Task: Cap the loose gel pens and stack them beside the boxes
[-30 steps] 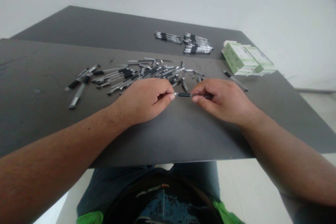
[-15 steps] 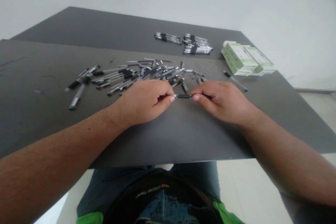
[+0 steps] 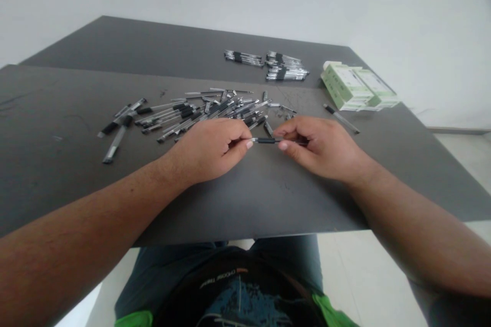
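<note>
A pen [image 3: 266, 140] with a black grip lies level between my two hands, above the front part of the table. My left hand [image 3: 218, 148] is closed, its thumb and forefinger pinching the pen at the left of the black grip. Around the pen's right part, my right hand [image 3: 320, 145] has its thumb and curled fingers in a loose hold. A dark, thin length shows between those fingers; the pen's far right end is hidden by the hand. Just behind both hands lies a loose pile of pen parts and pens [image 3: 192, 112], partly covered by the left hand.
Bundled pens [image 3: 243, 57] and more stacked pens [image 3: 287, 72] lie at the back of the grey table [image 3: 245, 204]. Green-and-white boxes [image 3: 347, 87] stand at the right, with a single pen [image 3: 341, 118] in front. Crossed pens [image 3: 118, 135] lie at the left.
My right thumb and fingers have loosened and parted slightly, showing more of the pen between them. My left hand keeps its pinch. The view has shifted slightly.
</note>
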Demonstrator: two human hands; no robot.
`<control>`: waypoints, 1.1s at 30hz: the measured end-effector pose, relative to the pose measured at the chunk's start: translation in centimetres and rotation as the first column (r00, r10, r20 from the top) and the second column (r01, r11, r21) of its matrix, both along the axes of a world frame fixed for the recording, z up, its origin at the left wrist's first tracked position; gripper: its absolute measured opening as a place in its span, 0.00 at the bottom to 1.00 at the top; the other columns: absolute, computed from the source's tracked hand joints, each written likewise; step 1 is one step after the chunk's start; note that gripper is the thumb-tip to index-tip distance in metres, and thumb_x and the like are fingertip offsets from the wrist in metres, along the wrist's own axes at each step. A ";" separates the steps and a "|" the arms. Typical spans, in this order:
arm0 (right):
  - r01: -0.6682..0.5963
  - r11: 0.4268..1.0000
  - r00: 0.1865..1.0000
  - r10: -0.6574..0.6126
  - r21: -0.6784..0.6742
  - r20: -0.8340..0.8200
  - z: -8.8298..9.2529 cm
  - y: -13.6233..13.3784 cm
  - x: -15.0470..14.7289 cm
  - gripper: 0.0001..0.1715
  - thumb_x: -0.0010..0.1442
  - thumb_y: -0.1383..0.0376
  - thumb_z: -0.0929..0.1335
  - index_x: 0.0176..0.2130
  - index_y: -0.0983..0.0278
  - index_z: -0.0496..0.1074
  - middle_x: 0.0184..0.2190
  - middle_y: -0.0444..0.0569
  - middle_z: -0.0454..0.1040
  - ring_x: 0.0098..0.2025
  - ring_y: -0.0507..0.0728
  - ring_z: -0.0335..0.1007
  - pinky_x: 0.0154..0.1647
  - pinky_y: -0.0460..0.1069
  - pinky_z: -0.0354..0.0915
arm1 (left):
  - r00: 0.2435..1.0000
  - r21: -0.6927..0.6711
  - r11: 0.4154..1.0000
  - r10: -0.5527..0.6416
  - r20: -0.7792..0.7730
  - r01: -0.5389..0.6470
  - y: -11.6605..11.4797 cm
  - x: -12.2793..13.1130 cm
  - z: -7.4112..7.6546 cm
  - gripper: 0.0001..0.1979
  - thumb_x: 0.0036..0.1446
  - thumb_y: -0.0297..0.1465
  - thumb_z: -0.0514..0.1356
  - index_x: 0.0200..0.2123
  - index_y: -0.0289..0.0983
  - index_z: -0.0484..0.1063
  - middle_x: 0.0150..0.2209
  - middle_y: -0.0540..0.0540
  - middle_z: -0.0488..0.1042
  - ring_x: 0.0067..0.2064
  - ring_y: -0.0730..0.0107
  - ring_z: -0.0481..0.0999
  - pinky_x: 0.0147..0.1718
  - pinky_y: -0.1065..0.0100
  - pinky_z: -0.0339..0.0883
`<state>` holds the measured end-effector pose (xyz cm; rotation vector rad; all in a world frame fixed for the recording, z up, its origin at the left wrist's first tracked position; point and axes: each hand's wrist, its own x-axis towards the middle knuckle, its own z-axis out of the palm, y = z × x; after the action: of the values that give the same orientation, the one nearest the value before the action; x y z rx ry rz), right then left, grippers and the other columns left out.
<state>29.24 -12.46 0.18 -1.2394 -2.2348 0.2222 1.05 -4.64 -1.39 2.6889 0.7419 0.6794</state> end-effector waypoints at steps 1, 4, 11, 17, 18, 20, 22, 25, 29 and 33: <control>0.006 1.000 1.000 -0.006 0.003 -0.016 -0.1 0.0 0.0 0.08 0.74 0.60 0.73 0.48 0.61 0.83 0.40 0.48 0.89 0.37 0.57 0.85 0.40 0.50 0.73 | 1.000 0.001 1.000 0.001 0.004 -0.001 0.0 0.0 0.0 0.15 0.74 0.37 0.57 0.42 0.39 0.82 0.38 0.45 0.85 0.42 0.59 0.84 0.42 0.61 0.69; 0.002 1.000 1.000 -0.003 0.016 0.006 -0.2 0.1 0.1 0.07 0.73 0.61 0.74 0.46 0.61 0.83 0.38 0.48 0.88 0.36 0.57 0.83 0.40 0.50 0.72 | 1.000 0.002 1.000 0.003 0.011 -0.003 0.0 0.0 0.0 0.15 0.73 0.37 0.57 0.42 0.39 0.83 0.38 0.45 0.86 0.42 0.59 0.84 0.42 0.61 0.70; -0.020 1.000 0.999 0.021 -0.015 0.048 -0.3 0.4 0.3 0.11 0.77 0.59 0.71 0.47 0.60 0.84 0.40 0.50 0.89 0.41 0.60 0.86 0.43 0.52 0.74 | 1.000 0.005 1.000 -0.007 0.014 0.007 0.1 0.0 -0.2 0.15 0.73 0.37 0.57 0.42 0.39 0.83 0.38 0.45 0.86 0.42 0.59 0.85 0.41 0.61 0.69; -0.023 1.000 0.999 0.023 -0.009 0.030 -0.4 0.4 0.3 0.09 0.75 0.60 0.72 0.46 0.60 0.83 0.40 0.49 0.88 0.40 0.59 0.85 0.43 0.51 0.74 | 1.000 0.001 1.000 -0.007 0.013 0.007 0.1 0.0 -0.2 0.15 0.73 0.38 0.57 0.41 0.39 0.83 0.37 0.45 0.85 0.41 0.58 0.84 0.41 0.60 0.69; -0.032 0.999 0.998 0.033 -0.007 0.050 -0.4 0.5 0.3 0.10 0.77 0.60 0.71 0.46 0.60 0.84 0.39 0.50 0.88 0.41 0.59 0.85 0.43 0.51 0.73 | 1.000 -0.001 1.000 -0.008 0.010 0.008 0.1 -0.1 -0.2 0.15 0.73 0.37 0.57 0.41 0.39 0.83 0.37 0.45 0.85 0.41 0.58 0.84 0.41 0.60 0.69; -0.044 0.999 0.997 0.044 -0.004 0.067 -0.5 0.5 0.4 0.13 0.78 0.59 0.69 0.46 0.60 0.84 0.40 0.50 0.89 0.42 0.60 0.86 0.44 0.51 0.73 | 1.000 -0.005 1.000 -0.011 0.009 0.012 0.0 -0.1 -0.2 0.15 0.73 0.37 0.57 0.41 0.39 0.82 0.36 0.45 0.85 0.40 0.58 0.83 0.41 0.60 0.69; -0.036 0.999 0.998 0.036 -0.007 0.042 -0.5 0.5 0.4 0.12 0.78 0.58 0.70 0.48 0.61 0.84 0.41 0.51 0.89 0.41 0.59 0.86 0.44 0.51 0.74 | 1.000 -0.007 1.000 -0.012 0.017 0.012 0.0 -0.1 -0.2 0.14 0.73 0.37 0.57 0.41 0.39 0.82 0.36 0.45 0.84 0.39 0.59 0.83 0.41 0.61 0.69; -0.018 1.000 1.000 0.018 -0.016 0.008 -0.6 0.5 0.4 0.10 0.74 0.59 0.73 0.49 0.62 0.84 0.41 0.50 0.89 0.40 0.58 0.85 0.43 0.51 0.74 | 1.000 -0.003 1.000 -0.011 0.028 0.011 0.0 -0.1 -0.2 0.14 0.73 0.37 0.58 0.41 0.39 0.82 0.36 0.46 0.84 0.39 0.60 0.83 0.41 0.61 0.69; -0.028 0.999 0.998 0.030 -0.042 0.060 -0.6 0.6 0.4 0.12 0.77 0.58 0.71 0.45 0.60 0.84 0.39 0.50 0.88 0.41 0.60 0.85 0.44 0.52 0.73 | 0.999 0.008 1.000 -0.019 0.030 0.019 0.1 -0.1 -0.3 0.14 0.73 0.37 0.58 0.41 0.39 0.82 0.37 0.45 0.85 0.40 0.59 0.84 0.41 0.61 0.69; -0.007 0.999 1.000 0.007 -0.053 0.006 -0.8 0.7 0.5 0.13 0.75 0.56 0.72 0.48 0.60 0.83 0.40 0.50 0.89 0.40 0.59 0.85 0.43 0.52 0.73 | 0.999 0.007 1.000 -0.012 0.050 0.011 0.1 0.0 -0.4 0.13 0.73 0.37 0.58 0.41 0.39 0.82 0.37 0.46 0.85 0.40 0.59 0.84 0.41 0.61 0.70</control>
<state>29.70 -11.79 -0.60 -1.2618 -2.2522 0.2818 1.02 -4.49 -1.83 2.6700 0.7121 0.7447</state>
